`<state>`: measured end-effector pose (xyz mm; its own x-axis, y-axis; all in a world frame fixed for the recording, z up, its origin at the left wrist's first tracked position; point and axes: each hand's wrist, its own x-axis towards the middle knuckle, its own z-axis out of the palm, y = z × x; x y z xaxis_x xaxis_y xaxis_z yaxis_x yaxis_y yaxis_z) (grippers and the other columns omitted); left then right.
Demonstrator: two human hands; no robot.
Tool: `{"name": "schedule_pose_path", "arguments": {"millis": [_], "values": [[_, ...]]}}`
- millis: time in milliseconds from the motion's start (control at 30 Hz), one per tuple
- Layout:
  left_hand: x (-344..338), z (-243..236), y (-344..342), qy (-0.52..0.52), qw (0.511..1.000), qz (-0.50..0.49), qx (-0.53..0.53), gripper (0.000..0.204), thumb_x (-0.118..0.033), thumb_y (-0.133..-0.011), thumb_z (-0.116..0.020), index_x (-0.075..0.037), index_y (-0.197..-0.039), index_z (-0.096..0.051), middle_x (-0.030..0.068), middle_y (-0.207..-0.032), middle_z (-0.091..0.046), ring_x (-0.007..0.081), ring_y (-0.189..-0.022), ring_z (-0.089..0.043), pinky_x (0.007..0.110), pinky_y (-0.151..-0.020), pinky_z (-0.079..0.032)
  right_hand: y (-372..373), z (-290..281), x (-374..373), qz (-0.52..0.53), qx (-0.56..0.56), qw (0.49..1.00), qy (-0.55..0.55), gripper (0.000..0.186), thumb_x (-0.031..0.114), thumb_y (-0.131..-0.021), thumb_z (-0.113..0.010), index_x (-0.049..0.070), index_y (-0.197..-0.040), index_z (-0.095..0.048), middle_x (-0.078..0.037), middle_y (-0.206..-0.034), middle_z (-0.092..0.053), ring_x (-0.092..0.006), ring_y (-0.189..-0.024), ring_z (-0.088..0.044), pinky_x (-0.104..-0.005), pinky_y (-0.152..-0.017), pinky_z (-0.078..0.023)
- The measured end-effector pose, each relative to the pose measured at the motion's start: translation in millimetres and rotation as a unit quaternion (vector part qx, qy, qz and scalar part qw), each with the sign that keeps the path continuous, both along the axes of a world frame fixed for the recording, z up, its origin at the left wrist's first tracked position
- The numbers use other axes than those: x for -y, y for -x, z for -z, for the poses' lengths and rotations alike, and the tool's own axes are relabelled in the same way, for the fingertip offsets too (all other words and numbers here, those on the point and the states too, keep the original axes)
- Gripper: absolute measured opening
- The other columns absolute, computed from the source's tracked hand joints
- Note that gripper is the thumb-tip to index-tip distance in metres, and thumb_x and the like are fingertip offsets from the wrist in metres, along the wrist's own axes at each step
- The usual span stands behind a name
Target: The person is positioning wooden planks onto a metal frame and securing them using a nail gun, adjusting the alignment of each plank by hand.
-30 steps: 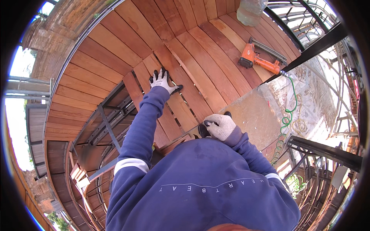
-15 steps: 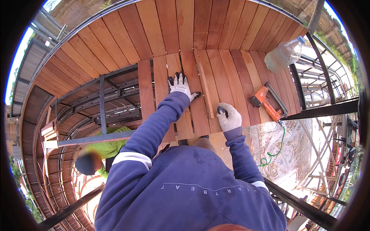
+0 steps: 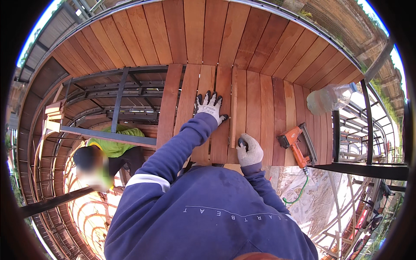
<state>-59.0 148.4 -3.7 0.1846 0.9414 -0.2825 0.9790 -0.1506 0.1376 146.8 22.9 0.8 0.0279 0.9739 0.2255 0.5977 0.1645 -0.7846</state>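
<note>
My left hand [image 3: 209, 106], in a pale glove with dark fingertips, lies flat with fingers spread across two neighbouring reddish wooden boards [image 3: 223, 138]. Right of it, a narrow wooden strip [image 3: 234, 108] runs lengthwise over the boards. My right hand [image 3: 250, 150], also gloved, is closed beside the strip's near end, its fingers curled and a dark fingertip showing. What it holds, if anything, is hidden; I cannot tell whether it touches the strip. An orange nail gun [image 3: 297, 145] lies on the boards farther right, with a green air hose [image 3: 299, 195] hanging from it.
A clear plastic bottle [image 3: 331, 99] lies at the right. Left of the boards is an open dark metal frame [image 3: 118, 99]; beyond it a person in a bright green shirt [image 3: 115, 138] bends low. Upright boards [image 3: 195, 32] form the curved back.
My right hand has moved closer to the strip's near end. My left hand stays flat on the boards. The view has shifted, and the person at left leans differently.
</note>
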Motion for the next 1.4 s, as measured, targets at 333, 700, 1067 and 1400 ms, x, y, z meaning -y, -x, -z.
{"name": "schedule_pose_path", "arguments": {"millis": [333, 700, 1067, 1400], "values": [[-10.8, -9.3, 10.1, 0.064, 0.997, 0.043, -0.016, 0.106, -0.067, -0.078, -0.065, -0.011, -0.158, -0.026, 0.0144, -0.166, -0.018, 0.0332, -0.154, -0.011, 0.053, -0.124, -0.004, -13.8, 8.8, 2.5, -0.067, -0.097, 0.992, 0.039, 0.031, 0.014, -0.086, -0.063, -0.001, -0.113, -0.067, -0.02, -0.105, -0.07, -0.0341, -0.096, -0.069, -0.0368, -0.087, -0.053], [-14.0, -20.8, 0.9, 0.087, 0.993, 0.038, -0.066, 0.114, -0.069, -0.072, -0.072, -0.014, -0.159, -0.024, 0.0132, -0.166, -0.017, 0.034, -0.154, -0.011, 0.056, -0.123, -0.006, -24.9, -8.6, -7.5, -0.106, -0.132, 0.981, 0.096, 0.033, 0.0, -0.082, -0.064, -0.001, -0.115, -0.066, -0.015, -0.104, -0.07, -0.0226, -0.085, -0.068, -0.0322, -0.08, -0.054], [-13.6, -25.4, 1.4, 0.083, 0.992, 0.046, -0.081, 0.114, -0.07, -0.071, -0.072, -0.015, -0.159, -0.024, 0.0119, -0.166, -0.018, 0.0339, -0.154, -0.012, 0.056, -0.123, -0.008, 16.9, -61.9, 13.6, -0.493, -0.058, 0.862, 0.098, 0.025, 0.012, -0.079, -0.067, 0.002, -0.102, -0.069, -0.017, -0.09, -0.069, -0.0354, -0.081, -0.067, -0.0402, -0.074, -0.055], [-14.7, -24.3, 2.3, 0.084, 0.993, 0.048, -0.069, 0.111, -0.068, -0.073, -0.072, -0.014, -0.159, -0.025, 0.0118, -0.166, -0.018, 0.0341, -0.154, -0.012, 0.056, -0.123, -0.007, 55.3, -25.3, 14.9, -0.472, -0.035, 0.877, 0.08, 0.021, 0.02, -0.079, -0.07, 0.006, -0.096, -0.069, -0.014, -0.083, -0.066, -0.0343, -0.078, -0.065, -0.0418, -0.07, -0.053]]}}
